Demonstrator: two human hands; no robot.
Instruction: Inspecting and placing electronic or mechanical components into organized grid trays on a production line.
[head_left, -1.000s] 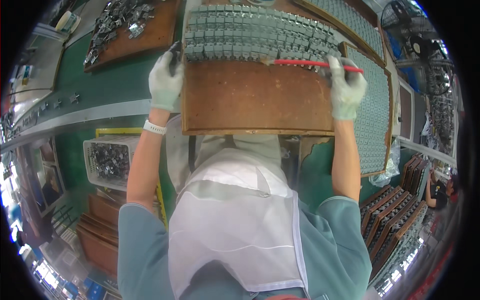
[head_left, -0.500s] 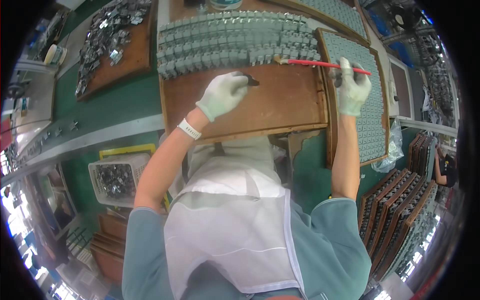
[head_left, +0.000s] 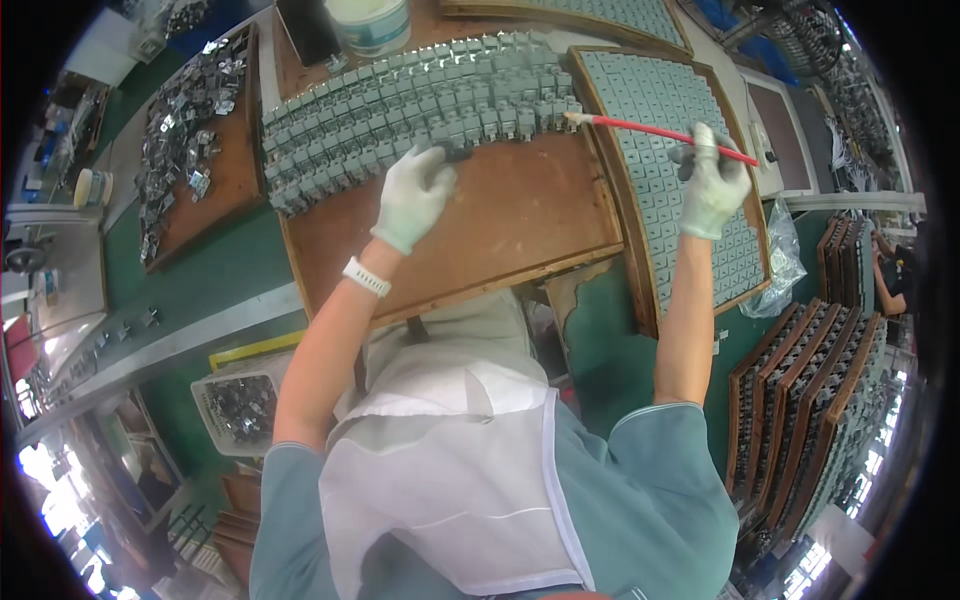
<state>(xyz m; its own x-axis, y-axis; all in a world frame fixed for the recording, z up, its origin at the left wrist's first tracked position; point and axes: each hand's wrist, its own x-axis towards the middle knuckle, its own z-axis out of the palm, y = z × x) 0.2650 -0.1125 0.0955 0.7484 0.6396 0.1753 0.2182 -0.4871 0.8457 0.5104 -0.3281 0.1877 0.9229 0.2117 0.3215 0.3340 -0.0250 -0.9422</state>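
Slim red brush [head_left: 660,130] gripped by gloved right hand [head_left: 712,185]; left hand [head_left: 412,195] pinches grey blocks [head_left: 420,100].

Green workbench [head_left: 215,275], brown wooden board [head_left: 520,215] carrying rows of small grey parts [head_left: 420,95], second board of grey parts [head_left: 680,130] to its right, another board piled with loose metal pieces [head_left: 190,110] to the left, white tub [head_left: 372,22] at the far edge.

The gloved left hand [head_left: 412,196] rests on grey parts [head_left: 420,105] on a brown board [head_left: 500,225], while the right hand [head_left: 712,185] holds a red brush [head_left: 660,130].
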